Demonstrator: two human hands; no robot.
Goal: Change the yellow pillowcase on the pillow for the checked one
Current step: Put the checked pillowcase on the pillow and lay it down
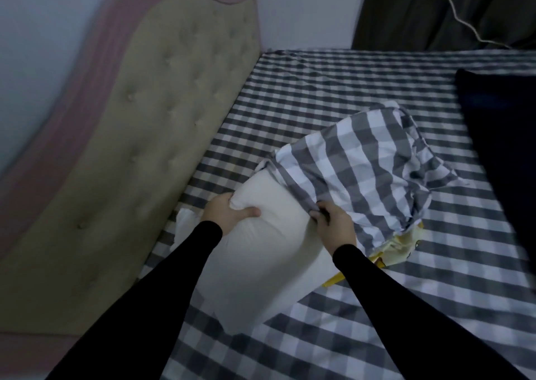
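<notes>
Sleeving under way: left hand [229, 214] gripped the bare white pillow [261, 249] on the bed; right hand [333, 223] pinched the checked pillowcase [362, 165] hem over its far end. The case probably needed drawing down next; yellow pillowcase [403, 245] lay just beside it.

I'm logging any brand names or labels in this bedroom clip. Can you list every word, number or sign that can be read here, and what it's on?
None can be read.
The yellow pillowcase carries a small dark mark near its edge, too small and blurred to tell whether it is text.
The checked pillowcase, bare pillow, bed sheet and headboard show no writing.
</notes>
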